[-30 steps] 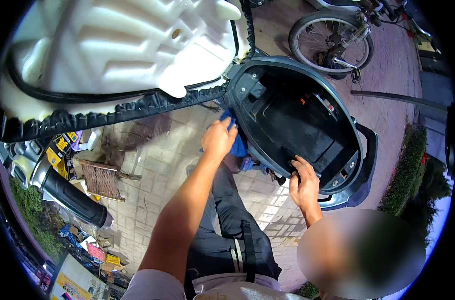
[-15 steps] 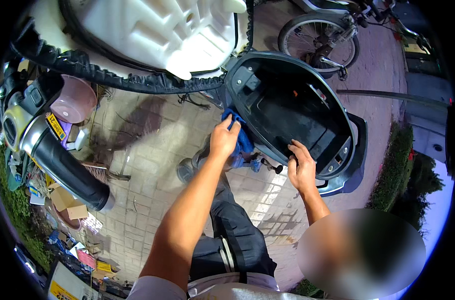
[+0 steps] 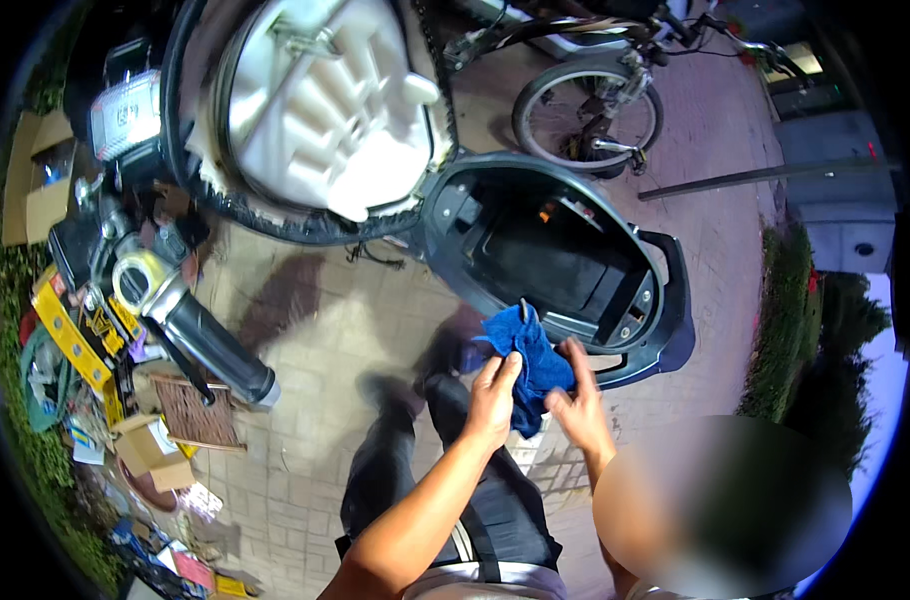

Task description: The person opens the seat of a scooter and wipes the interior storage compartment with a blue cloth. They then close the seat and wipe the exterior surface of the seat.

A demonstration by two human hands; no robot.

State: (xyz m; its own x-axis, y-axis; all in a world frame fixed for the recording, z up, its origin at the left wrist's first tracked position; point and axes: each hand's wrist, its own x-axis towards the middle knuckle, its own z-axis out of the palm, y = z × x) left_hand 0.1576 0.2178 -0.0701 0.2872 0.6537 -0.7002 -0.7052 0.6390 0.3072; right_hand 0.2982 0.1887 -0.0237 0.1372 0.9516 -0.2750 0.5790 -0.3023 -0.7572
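A crumpled blue cloth [image 3: 537, 372] hangs in front of my body, just on the near side of the scooter's storage compartment [image 3: 505, 222]. My left hand [image 3: 489, 408] pinches the cloth at its left side. At its right edge is my right hand [image 3: 583, 412], fingers apart and slightly blurred, touching or almost touching the fabric. The dark oval compartment stands uncovered, with a small orange spot inside. Its seat [image 3: 320, 125] is tipped up to the left, showing a white moulded underside.
A scooter handlebar grip [image 3: 215, 345] juts in at the left. Behind it lie a woven stool [image 3: 197, 410], cardboard boxes [image 3: 153, 452] and other clutter. A bicycle wheel [image 3: 587, 115] stands beyond the compartment. Paving bricks cover the ground, with a hedge [image 3: 775, 320] at the right.
My left hand has brought the blue cloth from the compartment's side nearer to my body. My right hand has left the compartment's rim and come to the cloth. The view has shifted.
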